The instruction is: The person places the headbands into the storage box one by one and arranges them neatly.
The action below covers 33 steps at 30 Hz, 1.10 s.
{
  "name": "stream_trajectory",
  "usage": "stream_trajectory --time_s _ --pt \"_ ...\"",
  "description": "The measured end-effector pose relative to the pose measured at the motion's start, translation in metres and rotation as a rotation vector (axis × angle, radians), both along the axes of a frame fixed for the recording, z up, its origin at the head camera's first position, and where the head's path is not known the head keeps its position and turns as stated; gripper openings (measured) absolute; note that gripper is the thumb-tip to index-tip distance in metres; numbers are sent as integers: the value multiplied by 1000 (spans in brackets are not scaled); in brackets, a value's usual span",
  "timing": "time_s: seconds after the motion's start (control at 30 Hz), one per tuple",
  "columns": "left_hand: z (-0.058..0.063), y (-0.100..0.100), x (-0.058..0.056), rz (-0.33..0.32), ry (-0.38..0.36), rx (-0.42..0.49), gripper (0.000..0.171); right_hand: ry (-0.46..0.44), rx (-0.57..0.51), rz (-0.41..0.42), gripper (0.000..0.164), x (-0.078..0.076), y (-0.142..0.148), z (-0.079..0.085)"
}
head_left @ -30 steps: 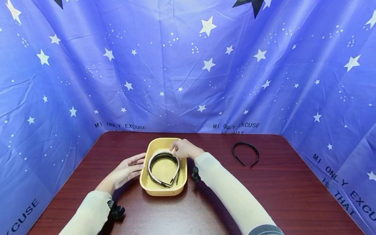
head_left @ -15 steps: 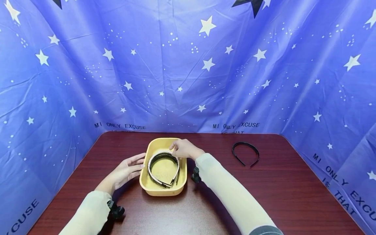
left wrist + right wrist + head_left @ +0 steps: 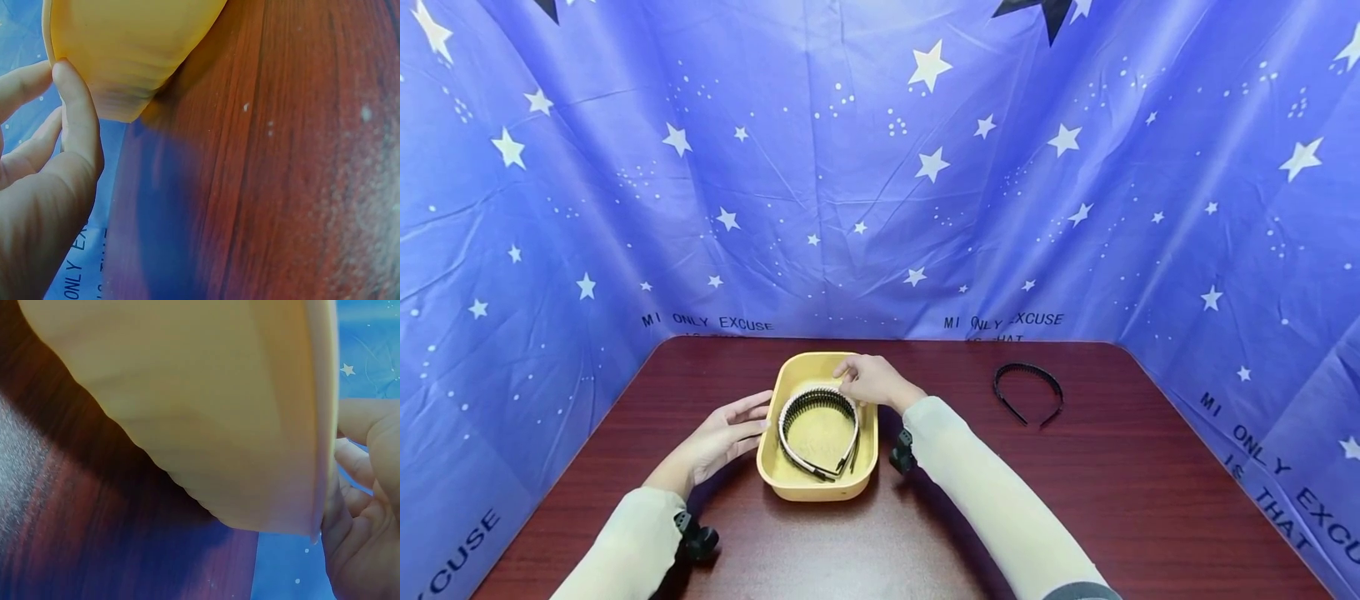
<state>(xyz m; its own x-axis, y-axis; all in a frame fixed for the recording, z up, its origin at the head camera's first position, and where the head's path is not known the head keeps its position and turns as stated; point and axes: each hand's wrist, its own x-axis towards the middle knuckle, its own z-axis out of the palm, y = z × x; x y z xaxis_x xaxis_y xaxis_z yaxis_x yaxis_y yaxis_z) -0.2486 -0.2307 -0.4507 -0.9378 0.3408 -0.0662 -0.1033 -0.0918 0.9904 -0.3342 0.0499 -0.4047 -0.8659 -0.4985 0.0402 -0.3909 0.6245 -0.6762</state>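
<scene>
A yellow plastic bin (image 3: pixel 816 492) stands on the table. Inside lie nested toothed headbands (image 3: pixel 784 446), black with a pale, white-looking one among them; their exact number is unclear. My left hand (image 3: pixel 722 437) is at the bin's left side, its fairly straight fingers and thumb touching the rim. Over the right rim reaches my right hand (image 3: pixel 872 382), its curled fingers pinching the upper right of the pale headband. The bin wall (image 3: pixel 206 412) hides those fingertips in the right wrist view. Apart from the bin, a black headband (image 3: pixel 1028 371) lies to the right.
The dark red wooden table (image 3: pixel 1150 500) has a blue star-printed cloth (image 3: pixel 820 167) hanging behind it and along both sides. Small black cameras (image 3: pixel 700 540) are strapped at the wrists, over pale sleeves (image 3: pixel 632 533).
Almost nothing differs. The right wrist and forearm have shifted very slightly to the right, while both hands, the bin and the headbands keep their places.
</scene>
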Motion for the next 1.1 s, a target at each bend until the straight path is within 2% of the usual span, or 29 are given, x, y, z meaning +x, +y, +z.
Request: stream_trajectory --time_s 0.23,0.4,0.77,1.1 --pt "1 1 -1 -1 -2 1 69 50 -68 -4 28 4 2 -2" --pt "1 0 0 4 -1 -1 69 94 -61 -8 30 6 4 -2" --pt "-1 1 -3 -18 13 -3 67 68 -138 -6 31 5 12 -3" --pt "0 0 -1 -4 4 -6 68 63 -231 19 28 8 22 -3"
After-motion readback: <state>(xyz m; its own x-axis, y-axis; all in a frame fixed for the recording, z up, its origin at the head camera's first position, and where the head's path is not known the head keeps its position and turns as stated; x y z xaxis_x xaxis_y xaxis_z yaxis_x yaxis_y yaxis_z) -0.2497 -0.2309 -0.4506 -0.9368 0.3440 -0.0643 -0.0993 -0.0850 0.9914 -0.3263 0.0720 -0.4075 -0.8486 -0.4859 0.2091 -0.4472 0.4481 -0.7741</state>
